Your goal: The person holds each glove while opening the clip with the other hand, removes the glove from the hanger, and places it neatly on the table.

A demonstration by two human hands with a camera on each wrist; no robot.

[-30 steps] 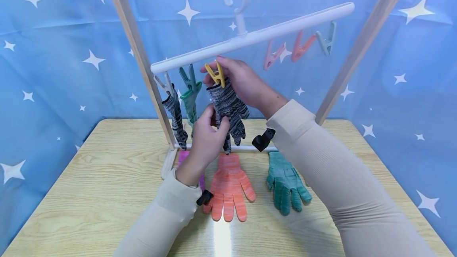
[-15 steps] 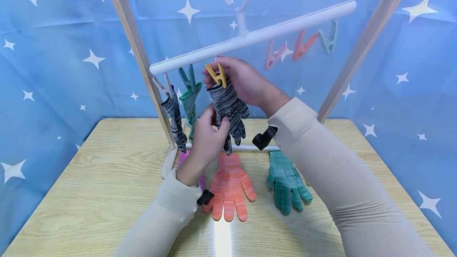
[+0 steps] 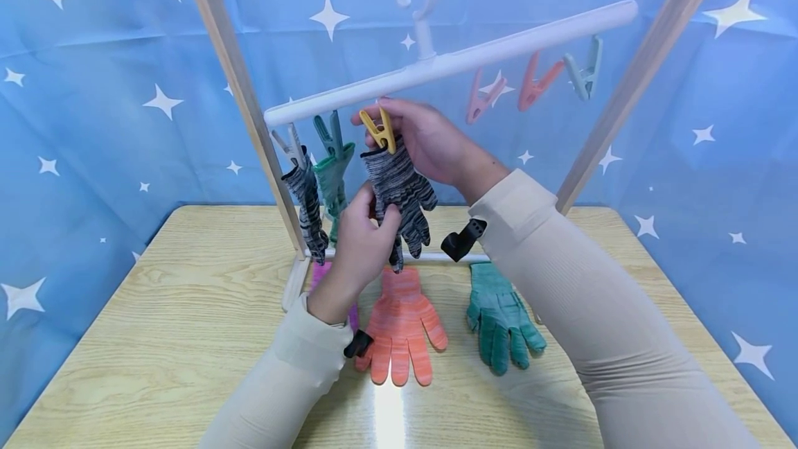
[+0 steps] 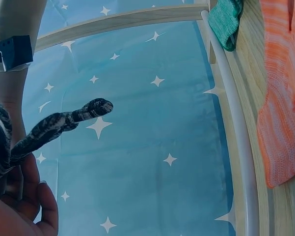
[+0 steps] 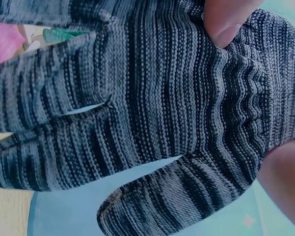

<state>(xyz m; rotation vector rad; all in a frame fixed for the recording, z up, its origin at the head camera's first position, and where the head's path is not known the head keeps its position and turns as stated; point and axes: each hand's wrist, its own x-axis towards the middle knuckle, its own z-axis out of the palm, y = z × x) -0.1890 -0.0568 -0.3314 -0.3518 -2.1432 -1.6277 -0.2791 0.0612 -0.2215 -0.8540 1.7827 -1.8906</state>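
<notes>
One striped glove (image 3: 402, 179) is up in the air just below the tilted white hanger (image 3: 461, 59), the left hand (image 3: 366, 235) pinching its side, the right hand (image 3: 433, 143) gripping the yellow clip (image 3: 385, 133) at its cuff, and down below, an orange glove (image 3: 400, 317) lies flat on the table (image 3: 187, 338).

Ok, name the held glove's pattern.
The glove has black and grey stripes, clearest in the right wrist view.

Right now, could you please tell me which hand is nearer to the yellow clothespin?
Right: the right hand touches the yellow clothespin, while the left hand is below it, pinching a black-and-grey glove.
</notes>
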